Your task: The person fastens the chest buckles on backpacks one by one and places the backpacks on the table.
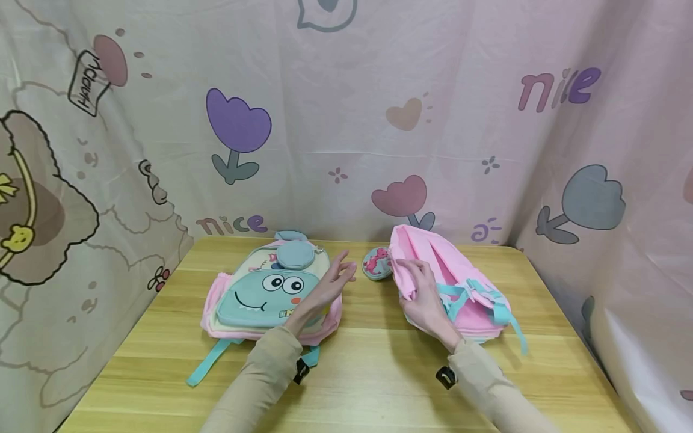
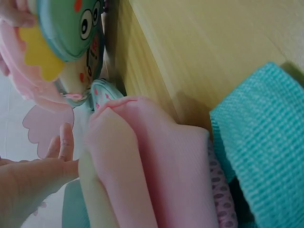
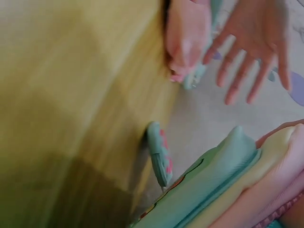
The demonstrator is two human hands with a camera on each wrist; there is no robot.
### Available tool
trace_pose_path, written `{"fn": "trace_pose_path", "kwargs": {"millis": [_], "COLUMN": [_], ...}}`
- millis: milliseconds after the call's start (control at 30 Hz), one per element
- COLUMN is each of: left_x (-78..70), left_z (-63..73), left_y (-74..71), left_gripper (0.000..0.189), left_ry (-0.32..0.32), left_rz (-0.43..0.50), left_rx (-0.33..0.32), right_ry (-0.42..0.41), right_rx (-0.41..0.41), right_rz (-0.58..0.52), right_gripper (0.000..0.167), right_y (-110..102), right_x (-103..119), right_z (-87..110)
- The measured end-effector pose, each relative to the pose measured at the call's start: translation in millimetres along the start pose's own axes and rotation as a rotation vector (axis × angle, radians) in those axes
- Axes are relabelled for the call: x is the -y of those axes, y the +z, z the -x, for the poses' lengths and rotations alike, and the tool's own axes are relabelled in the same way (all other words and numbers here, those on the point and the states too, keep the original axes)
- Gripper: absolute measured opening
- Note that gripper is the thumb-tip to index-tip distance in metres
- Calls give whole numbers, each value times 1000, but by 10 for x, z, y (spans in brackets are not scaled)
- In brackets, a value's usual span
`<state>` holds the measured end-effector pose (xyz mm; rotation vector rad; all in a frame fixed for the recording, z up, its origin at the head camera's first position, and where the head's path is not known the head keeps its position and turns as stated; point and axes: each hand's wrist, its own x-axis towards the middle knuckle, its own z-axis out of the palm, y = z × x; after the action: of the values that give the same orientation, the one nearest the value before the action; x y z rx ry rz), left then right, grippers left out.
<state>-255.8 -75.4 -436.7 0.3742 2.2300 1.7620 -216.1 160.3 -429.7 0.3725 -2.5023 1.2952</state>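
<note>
On the left of the head view lies a child's backpack [image 1: 250,299], cream and pink with a teal cartoon face. My left hand [image 1: 327,288] hovers over its right side with fingers spread loosely, holding nothing; the right wrist view shows the same left hand [image 3: 256,52] with its palm and fingers extended. A second pink backpack [image 1: 449,264] stands tilted on the right, its back and teal straps [image 1: 465,294] towards me. My right hand [image 1: 425,300] grips its left side edge. A round teal pouch [image 1: 376,264] with a pink figure sits beside that bag.
Both bags rest on a wooden table [image 1: 368,385]. A round grey-blue pouch [image 1: 295,255] lies on the top of the left bag. Teal strap ends [image 1: 208,364] spread over the wood. Behind the table hangs a patterned curtain [image 1: 325,120].
</note>
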Motion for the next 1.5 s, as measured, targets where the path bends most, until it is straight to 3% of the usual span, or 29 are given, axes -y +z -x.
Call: {"fn": "trace_pose_path", "kwargs": {"millis": [400,633,733,933,1300,1500], "left_x": [19,18,14,20,-51,-88], "left_z": [-17,-34,-23,-7,-24,-81], "left_y": [-1,-7,-8,8,179,247], "left_gripper": [64,64,66,71,74,66], "left_ry": [-2,4,-1,-21,-23,23], "left_rz": [78,100,104,82,-26,-5], "left_rx": [-13,-25,-20,-8,12,-4], "right_ry": [-20,-3,-6,-52,-85,-12], "right_rx": [77,149,142,61,-21,5], "right_rz": [124,56,16,-30,11,7], "right_gripper": [80,78,72,59,46,42], "right_y": [200,202,169,-3,-528,-759], "right_x": [-111,-127,-141,-207,-427,-582], "right_z": [68,123,116,65,-17,15]}}
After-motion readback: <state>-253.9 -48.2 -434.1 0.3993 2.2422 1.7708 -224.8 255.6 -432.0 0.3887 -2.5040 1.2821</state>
